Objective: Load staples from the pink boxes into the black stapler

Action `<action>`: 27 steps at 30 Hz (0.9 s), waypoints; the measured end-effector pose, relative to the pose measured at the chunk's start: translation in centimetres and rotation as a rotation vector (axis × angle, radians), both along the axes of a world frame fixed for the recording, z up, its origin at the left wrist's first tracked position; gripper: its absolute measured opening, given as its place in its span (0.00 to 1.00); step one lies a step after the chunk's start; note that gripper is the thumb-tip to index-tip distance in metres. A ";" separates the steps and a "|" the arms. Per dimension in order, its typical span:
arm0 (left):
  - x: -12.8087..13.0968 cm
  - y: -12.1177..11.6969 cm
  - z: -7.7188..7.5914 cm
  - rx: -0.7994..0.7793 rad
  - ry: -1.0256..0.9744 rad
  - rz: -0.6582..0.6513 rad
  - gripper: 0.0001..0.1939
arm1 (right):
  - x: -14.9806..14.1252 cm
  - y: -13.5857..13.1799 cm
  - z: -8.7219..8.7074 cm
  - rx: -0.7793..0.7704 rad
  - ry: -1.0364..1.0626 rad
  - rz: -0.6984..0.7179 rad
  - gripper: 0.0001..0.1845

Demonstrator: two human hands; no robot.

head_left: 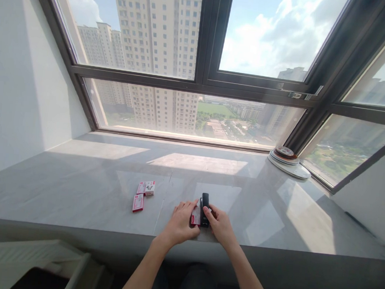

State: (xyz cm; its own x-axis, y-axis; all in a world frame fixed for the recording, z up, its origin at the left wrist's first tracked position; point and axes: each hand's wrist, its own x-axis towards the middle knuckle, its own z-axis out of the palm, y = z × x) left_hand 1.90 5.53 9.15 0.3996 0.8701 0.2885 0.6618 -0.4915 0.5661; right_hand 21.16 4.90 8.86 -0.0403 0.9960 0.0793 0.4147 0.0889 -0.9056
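A black stapler point(204, 205) lies lengthwise on the grey stone sill, pointing away from me. My right hand point(218, 224) grips it from the right, with the thumb on top. Close against its left side is a small pink-and-white box point(196, 218). My left hand point(181, 221) curls round that box, fingers at the far end and thumb at the near end. Part of the box is hidden by the hand. Further left, a pink-and-white box point(138, 203) lies near two more, a pink box point(141, 187) and a white-topped box point(150, 187) side by side.
The sill point(83, 198) ends in a front edge just before my wrists. A stack of round plates or trays point(284, 158) stands in the far right corner by the dark window frame point(179, 139). A pale chair-like object point(51, 258) is below at left.
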 end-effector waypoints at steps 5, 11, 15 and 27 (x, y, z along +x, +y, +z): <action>-0.6 -1.0 0.4 0.037 -0.078 0.012 0.43 | 1.2 0.4 0.1 0.067 -0.007 -0.135 0.37; -9.2 -1.2 0.9 0.165 -0.031 0.872 0.22 | 4.9 2.7 -0.9 0.095 -0.074 -0.249 0.32; -14.9 -0.8 0.2 0.012 0.172 1.018 0.28 | 5.2 3.1 -1.4 0.130 -0.119 -0.193 0.28; -10.7 -1.5 1.5 -0.225 0.151 0.312 0.35 | 3.8 1.4 -0.5 0.159 -0.309 -0.160 0.24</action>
State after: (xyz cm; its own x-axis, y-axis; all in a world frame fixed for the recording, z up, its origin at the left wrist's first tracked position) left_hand -8.80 4.05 10.61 0.1299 0.9909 0.0356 0.8433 -0.1293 0.5216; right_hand 24.98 6.31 8.36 0.0689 0.9680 0.2414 0.6859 0.1298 -0.7160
